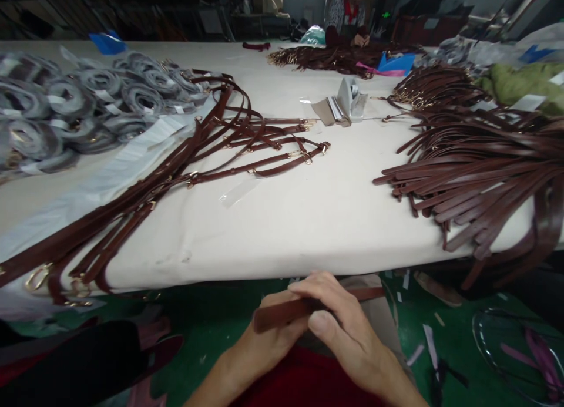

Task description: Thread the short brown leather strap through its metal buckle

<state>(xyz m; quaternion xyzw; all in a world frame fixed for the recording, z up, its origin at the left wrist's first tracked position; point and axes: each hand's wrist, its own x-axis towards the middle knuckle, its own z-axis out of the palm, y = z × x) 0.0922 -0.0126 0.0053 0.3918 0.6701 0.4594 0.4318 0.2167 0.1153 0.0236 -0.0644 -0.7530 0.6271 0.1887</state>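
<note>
Below the table's near edge, both my hands hold one brown leather strap (282,314). My left hand (264,345) grips it from beneath near its blunt end. My right hand (341,325) lies over it with thumb and fingers closed around it. The strap runs off to the right past my right hand (370,293). On the white table (308,219) a bundle of finished brown straps with gold buckles (198,154) lies to the left, and a big heap of plain brown straps (480,166) lies to the right, hanging over the edge.
Grey wrapped coils (66,107) fill the far left of the table. A small grey device and cards (348,101) sit mid-table. More straps (335,57) lie at the far side, where another person (352,13) sits. Green floor with scraps (440,342) is below.
</note>
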